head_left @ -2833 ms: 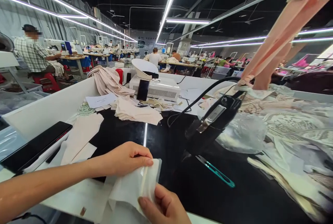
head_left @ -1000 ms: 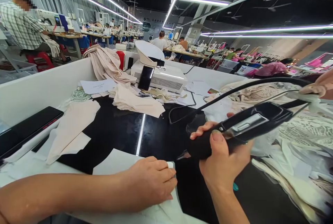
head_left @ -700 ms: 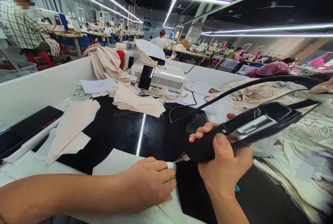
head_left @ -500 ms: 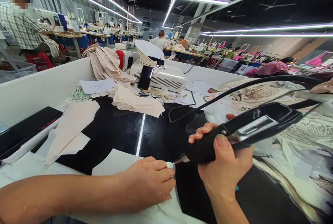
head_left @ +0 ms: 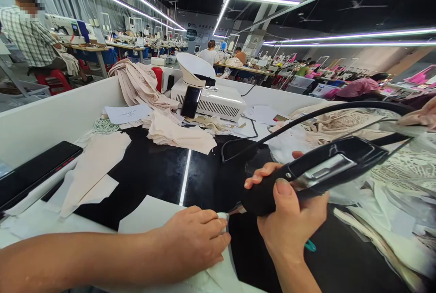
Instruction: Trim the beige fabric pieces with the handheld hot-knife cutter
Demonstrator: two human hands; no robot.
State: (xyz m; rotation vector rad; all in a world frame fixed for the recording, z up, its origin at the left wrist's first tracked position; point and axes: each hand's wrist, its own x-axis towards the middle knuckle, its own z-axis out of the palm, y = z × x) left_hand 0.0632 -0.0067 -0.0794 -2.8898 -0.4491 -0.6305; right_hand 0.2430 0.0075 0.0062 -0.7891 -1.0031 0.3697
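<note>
My right hand (head_left: 293, 220) is closed around a black corded hand tool (head_left: 316, 172) with a silver side panel and a metal tip. That tip points left, right beside my left hand's fingers (head_left: 200, 240). My left hand is closed, its fingers curled over the folded edge of a white piece (head_left: 223, 216), seemingly cloth, on the near side. Under and behind that hand lies a flat white sheet (head_left: 148, 213). The tip is close to the folded edge; whether they touch I cannot tell. My fingers hide most of the grip on the piece.
Beige fabric pieces (head_left: 180, 131) lie on the black tabletop (head_left: 160, 170), and another stack (head_left: 93, 166) is at left near a long black device (head_left: 37, 172). A phone (head_left: 191, 102) leans against a white machine (head_left: 213, 102). Lacy fabric (head_left: 395, 166) is heaped at right.
The tool and my right hand have shifted slightly left and the tool's rear end has dipped a little. My left hand stays nearly still on the white piece.
</note>
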